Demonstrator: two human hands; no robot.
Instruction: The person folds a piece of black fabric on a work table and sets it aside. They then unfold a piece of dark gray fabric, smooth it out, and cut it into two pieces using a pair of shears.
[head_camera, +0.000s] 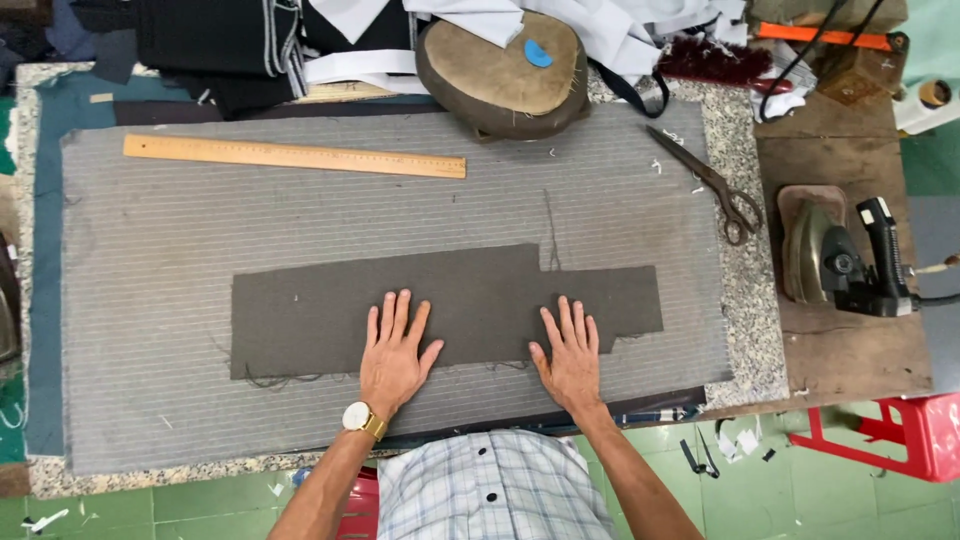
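We're looking straight down at the bench, and both hands are flat on a long dark grey fabric piece that lies across the middle of a striped grey work mat. The left hand is spread wide, fingers fanned, palm pressed on the lower edge of the cloth, gripping nothing; there's a gold wristwatch on that wrist. The right hand is just the same, open and flat, fingers pointing away from us, resting on the cloth nearer its right end, holding nothing. The two hands sit near each other but apart. Above the cloth, well clear of it, a wooden ruler lies on the mat at a slight slant. Up at the top edge we see a brown padded pressing cushion with a blue chalk piece on it. To the right, a pair of dark scissors lies half on the mat, half on the speckled stone tabletop, and further right an iron rests on a wooden side board.
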